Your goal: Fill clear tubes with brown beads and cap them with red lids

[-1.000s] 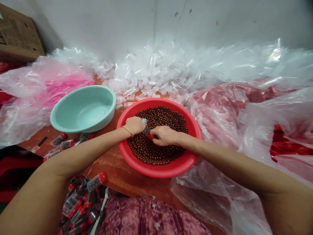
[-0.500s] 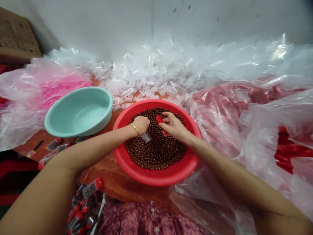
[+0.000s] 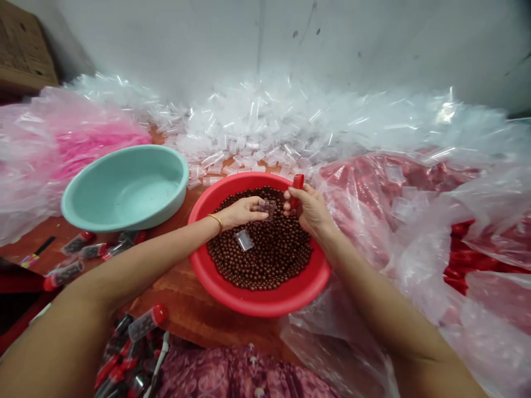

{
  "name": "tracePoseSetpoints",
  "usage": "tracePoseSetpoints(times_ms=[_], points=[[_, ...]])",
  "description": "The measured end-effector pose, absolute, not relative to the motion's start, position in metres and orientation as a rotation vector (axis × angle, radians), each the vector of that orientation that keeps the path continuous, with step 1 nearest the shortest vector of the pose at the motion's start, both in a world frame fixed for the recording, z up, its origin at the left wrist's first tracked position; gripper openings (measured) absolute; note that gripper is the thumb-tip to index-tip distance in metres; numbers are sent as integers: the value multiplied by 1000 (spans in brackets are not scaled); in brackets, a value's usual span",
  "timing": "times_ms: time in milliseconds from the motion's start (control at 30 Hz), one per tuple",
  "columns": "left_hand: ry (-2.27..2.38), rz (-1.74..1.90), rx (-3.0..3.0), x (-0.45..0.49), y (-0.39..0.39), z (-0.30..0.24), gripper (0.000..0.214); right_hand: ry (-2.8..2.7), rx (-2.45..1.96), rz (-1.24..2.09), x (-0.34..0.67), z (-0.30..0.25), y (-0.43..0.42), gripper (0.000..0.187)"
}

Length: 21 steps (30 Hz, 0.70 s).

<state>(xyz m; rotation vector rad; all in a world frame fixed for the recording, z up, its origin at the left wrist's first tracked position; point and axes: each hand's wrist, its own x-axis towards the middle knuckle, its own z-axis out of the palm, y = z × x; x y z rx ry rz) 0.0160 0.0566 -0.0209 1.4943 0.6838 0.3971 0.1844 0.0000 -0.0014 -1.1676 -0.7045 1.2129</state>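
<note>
A red basin (image 3: 226,301) holds a heap of small brown balls (image 3: 265,265). Over the heap, my left hand (image 3: 244,211) grips a small clear plastic container (image 3: 267,208) between thumb and fingers. Brown shows through its wall; whether balls are inside or only behind it I cannot tell. At the basin's far right edge, my right hand (image 3: 310,210) pinches a red cap (image 3: 297,182) with a loop on top, held upright. The two hands are a short way apart. A second clear container (image 3: 244,240) lies on the balls, below my left hand.
A pale green basin (image 3: 124,224) stands left. Red-capped filled tubes (image 3: 93,250) lie before it, with several more (image 3: 143,323) near my lap. Clear containers (image 3: 249,132) are piled along the wall. Plastic bags with red pieces (image 3: 365,193) lie right; a pink-filled bag (image 3: 99,143) lies left.
My left hand has come up from the balls with its fingers extended around a clear container. My right hand has moved right and turned the red cap upright. The view has shifted slightly.
</note>
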Motion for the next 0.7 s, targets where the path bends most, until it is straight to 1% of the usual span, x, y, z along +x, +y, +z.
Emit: tracePoseSetpoints(times_ms=[133, 200, 300, 500, 600, 700], points=[[587, 458, 1224, 6, 37, -14, 41, -770, -1122, 1230, 183, 0, -5, 28], [577, 476, 1157, 5, 28, -12, 43, -779, -1126, 1251, 182, 1, -8, 29], [579, 509, 1162, 6, 21, -11, 38, -816, -1128, 1253, 182, 0, -11, 33], [591, 472, 1244, 5, 20, -10, 29, -1208, -1157, 1181, 184, -3, -18, 27], [557, 423, 1242, 4, 21, -10, 28, -1402, -1166, 1120, 183, -3, -20, 25], [523, 385, 1219, 3, 23, -10, 30, -1475, -1181, 1031, 182, -1, -20, 20]])
